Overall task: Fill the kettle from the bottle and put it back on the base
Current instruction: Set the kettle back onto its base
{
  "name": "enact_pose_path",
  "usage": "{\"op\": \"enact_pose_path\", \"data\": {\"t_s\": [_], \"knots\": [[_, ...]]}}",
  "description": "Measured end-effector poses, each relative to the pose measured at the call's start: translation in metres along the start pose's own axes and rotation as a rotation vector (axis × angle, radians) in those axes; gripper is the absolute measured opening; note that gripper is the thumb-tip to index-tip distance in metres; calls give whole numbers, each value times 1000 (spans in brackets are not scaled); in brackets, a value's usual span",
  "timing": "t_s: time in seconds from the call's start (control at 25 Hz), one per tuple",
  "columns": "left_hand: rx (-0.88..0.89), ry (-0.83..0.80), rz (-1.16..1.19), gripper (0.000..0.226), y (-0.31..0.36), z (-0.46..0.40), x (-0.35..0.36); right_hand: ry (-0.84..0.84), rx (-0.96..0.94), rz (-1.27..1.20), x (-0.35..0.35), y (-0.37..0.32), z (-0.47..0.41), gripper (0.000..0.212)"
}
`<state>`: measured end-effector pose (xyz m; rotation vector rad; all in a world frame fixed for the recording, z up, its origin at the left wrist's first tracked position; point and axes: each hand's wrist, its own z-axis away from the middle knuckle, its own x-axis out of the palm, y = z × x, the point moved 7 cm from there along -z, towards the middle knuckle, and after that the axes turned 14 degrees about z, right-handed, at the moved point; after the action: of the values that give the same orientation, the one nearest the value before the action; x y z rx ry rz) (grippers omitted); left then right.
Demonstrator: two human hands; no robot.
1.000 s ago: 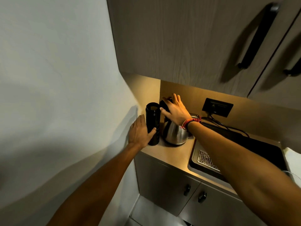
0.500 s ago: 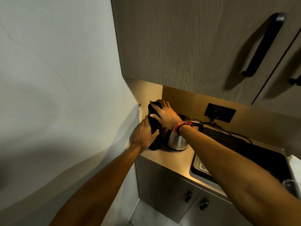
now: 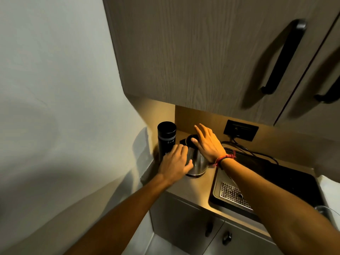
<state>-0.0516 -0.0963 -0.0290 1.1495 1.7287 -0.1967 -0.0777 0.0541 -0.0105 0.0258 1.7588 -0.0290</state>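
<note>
1. The kettle (image 3: 196,161) stands on the counter (image 3: 195,190), just right of the upright bottle (image 3: 166,138).
2. The left hand (image 3: 174,165) rests loosely against the kettle's side.
3. The right hand (image 3: 207,144) lies open-fingered on the kettle's lid.

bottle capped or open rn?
Capped. The black bottle stands upright in the counter's corner with a flat dark lid covering its top; no open mouth shows. How tightly it is closed cannot be told.
</note>
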Motion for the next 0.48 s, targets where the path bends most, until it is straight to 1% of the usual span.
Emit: {"op": "enact_pose_path", "data": {"t_s": [0.08, 0.12, 0.2, 0.24, 0.28, 0.36, 0.48], "knots": [[31, -66, 39, 46, 13, -30, 12, -80, 41, 128, 9, 30, 1, 63], [1, -118, 57, 57, 15, -45, 19, -145, 53, 168, 11, 41, 2, 60], [-140, -239, 35, 86, 2, -64, 34, -287, 48, 155, 20, 45, 4, 52], [-223, -302, 3, 99, -6, -73, 43, -329, 38, 145, 23, 47, 5, 49], [-308, -372, -15, 110, -15, -78, 52, -353, 35, 135, 23, 48, 5, 47], [-435, -484, -12, 122, -25, -84, 68, -343, 47, 129, 20, 51, 3, 42], [-480, -513, -55, 128, -33, -90, 82, -335, 71, 125, 20, 57, -3, 41]]}}
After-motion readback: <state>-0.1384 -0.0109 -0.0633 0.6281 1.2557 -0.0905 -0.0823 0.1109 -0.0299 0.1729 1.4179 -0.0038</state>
